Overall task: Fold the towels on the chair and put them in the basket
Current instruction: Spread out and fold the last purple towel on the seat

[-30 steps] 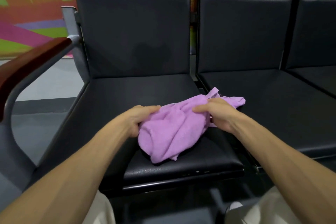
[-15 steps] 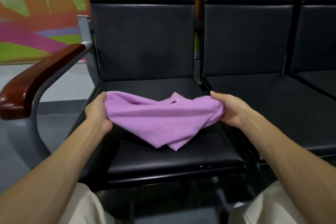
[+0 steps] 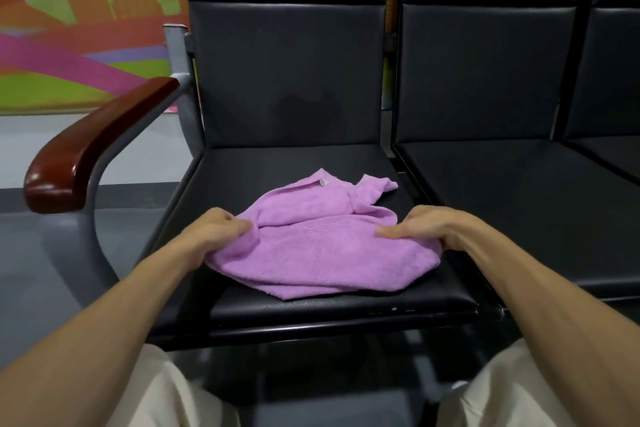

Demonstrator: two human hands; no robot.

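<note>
A purple towel lies rumpled on the front half of the black chair seat. A small white tag shows near its far edge, and a loose corner sticks out toward the right. My left hand pinches the towel's left edge. On the towel's right edge rests my right hand, fingers curled into the cloth. No basket is in view.
A wooden armrest on a grey metal frame stands to the left of the seat. More black seats continue to the right. A colourful wall panel and grey floor lie beyond on the left.
The towel was bunched, then lifted and stretched between both hands. Now it lies lowered on the seat, spread wider, with my hands still at its left and right edges.
</note>
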